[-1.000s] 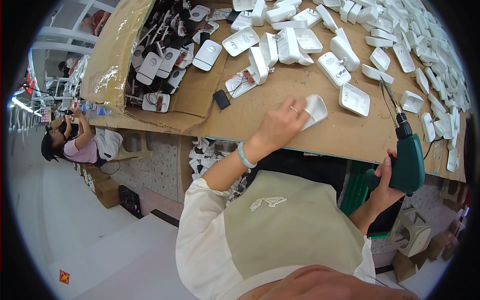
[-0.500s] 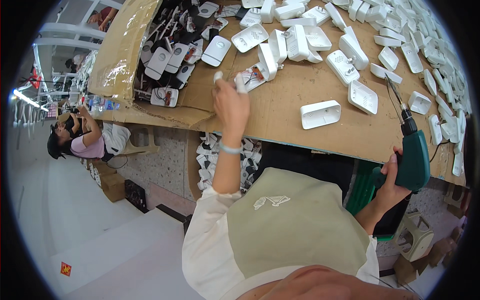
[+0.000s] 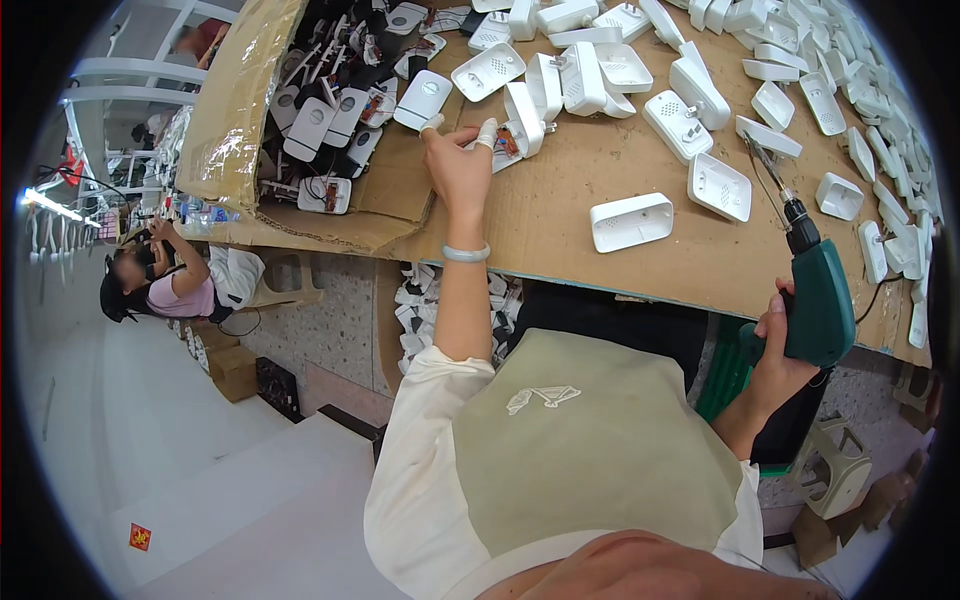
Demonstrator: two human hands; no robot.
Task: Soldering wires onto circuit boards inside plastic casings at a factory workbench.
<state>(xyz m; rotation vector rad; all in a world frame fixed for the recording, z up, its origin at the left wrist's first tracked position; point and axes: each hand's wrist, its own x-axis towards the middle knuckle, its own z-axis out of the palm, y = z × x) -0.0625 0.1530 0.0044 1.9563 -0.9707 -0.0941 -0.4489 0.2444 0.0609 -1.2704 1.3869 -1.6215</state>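
My left hand point(image 3: 458, 175), wearing white finger cots on thumb and forefinger, reaches over the cardboard-covered bench. Its fingers are apart, and the forefinger tip meets the lower edge of a white rounded cover point(image 3: 424, 99). Near the thumb is a white plug housing point(image 3: 522, 120) standing on its side, beside a piece with an orange-brown circuit board point(image 3: 507, 145). My right hand point(image 3: 783, 360) is wrapped round the handle of a dark green electric screwdriver point(image 3: 822, 300). The tool's tip points up and away, close to a white shell point(image 3: 768, 137).
At the left, an open cardboard box point(image 3: 225, 120) contains many white covers and dark parts. White shells and plug housings spread over the bench point(image 3: 560, 235), piled thickest at the far right. A bin of small parts point(image 3: 418, 310) sits below the edge. Another person point(image 3: 170, 280) sits farther left.
My left hand has moved slightly farther away, bringing its forefinger to the white cover's edge. The screwdriver remains in my right hand, shifted a little. The whole view has drifted slightly.
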